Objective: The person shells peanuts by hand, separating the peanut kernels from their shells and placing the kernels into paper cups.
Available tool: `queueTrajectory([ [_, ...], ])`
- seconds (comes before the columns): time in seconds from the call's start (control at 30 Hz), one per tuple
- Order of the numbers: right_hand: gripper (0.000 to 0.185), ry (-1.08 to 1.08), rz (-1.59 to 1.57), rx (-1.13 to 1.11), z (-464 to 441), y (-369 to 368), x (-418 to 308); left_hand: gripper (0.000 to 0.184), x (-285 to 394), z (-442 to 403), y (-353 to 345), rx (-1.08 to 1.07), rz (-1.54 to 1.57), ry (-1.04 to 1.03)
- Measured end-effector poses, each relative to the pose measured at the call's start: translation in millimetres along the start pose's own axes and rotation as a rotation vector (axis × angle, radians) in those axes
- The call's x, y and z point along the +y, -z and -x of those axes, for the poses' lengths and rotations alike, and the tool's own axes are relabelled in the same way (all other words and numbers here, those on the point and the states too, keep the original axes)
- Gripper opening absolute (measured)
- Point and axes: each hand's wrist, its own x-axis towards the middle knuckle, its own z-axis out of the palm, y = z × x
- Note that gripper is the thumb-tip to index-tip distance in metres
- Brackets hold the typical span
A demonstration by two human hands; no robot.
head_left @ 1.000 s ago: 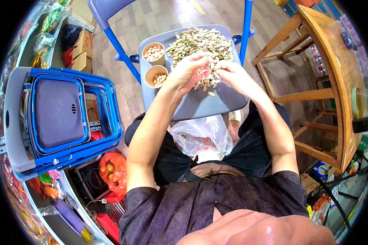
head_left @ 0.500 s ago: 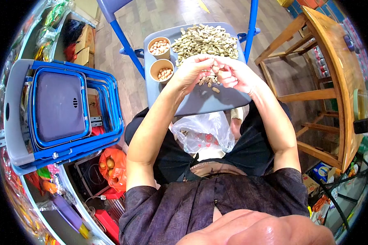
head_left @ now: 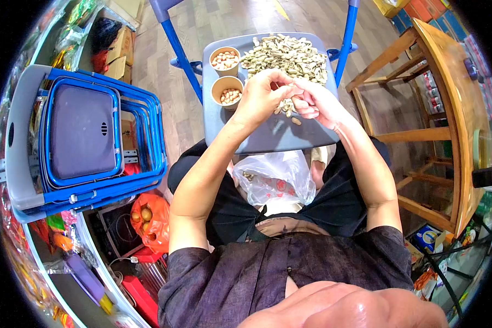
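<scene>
My left hand [head_left: 263,97] and my right hand [head_left: 318,101] meet above the grey chair seat [head_left: 257,143], fingertips pinched together at a peanut that they mostly hide. Just below them lies a small group of peanuts in their shells [head_left: 283,108], with a single peanut [head_left: 296,121] nearer me. Behind my hands spreads a large heap of peanut shells [head_left: 284,57]; whether some are whole I cannot tell. To the left stand two paper cups: the far cup [head_left: 226,70] and the near cup [head_left: 227,104], both holding shelled pinkish peanuts.
A clear plastic bag [head_left: 273,177] sits between my legs below the seat. Folded blue-framed chairs [head_left: 85,131] lean at the left, above an orange bag [head_left: 152,221] with round yellowish produce. A wooden table [head_left: 448,120] stands on its side at the right. Crowded shelves line the left.
The view has shifted slightly, so the seat and cups appear a little further right. My hands stay together, and the peanut between my fingertips is less visible than before.
</scene>
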Motion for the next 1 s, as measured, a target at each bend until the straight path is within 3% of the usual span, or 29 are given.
queueTrajectory([
  [0.23, 0.036, -0.017, -0.17, -0.084, -9, 5, 7, 0.01, 12, 3, 1, 0.048, -0.008, -0.064],
  [0.57, 0.031, 0.036, -0.063, -0.003, -9, -1, 9, 0.012, -7, -2, 4, -0.008, -0.08, -0.047],
  [0.63, 0.03, 0.037, -0.062, -0.032, -8, 0, 8, 0.012, -6, -3, 9, -0.163, 0.195, 0.086],
  [0.77, 0.03, -0.002, -0.042, -0.067, -3, -1, 1, 0.013, -7, -4, 14, -0.254, 0.365, 0.15],
  [0.87, 0.031, -0.021, -0.059, -0.058, 0, -4, -2, 0.012, 2, -2, 18, -0.246, 0.336, 0.161],
  [0.97, 0.032, -0.02, -0.126, -0.086, -1, 1, -1, 0.009, 8, 1, 38, -0.162, 0.074, 0.047],
  [1.0, 0.032, -0.005, -0.011, -0.055, -1, 2, -2, 0.008, 13, 4, 47, -0.098, -0.066, 0.053],
])
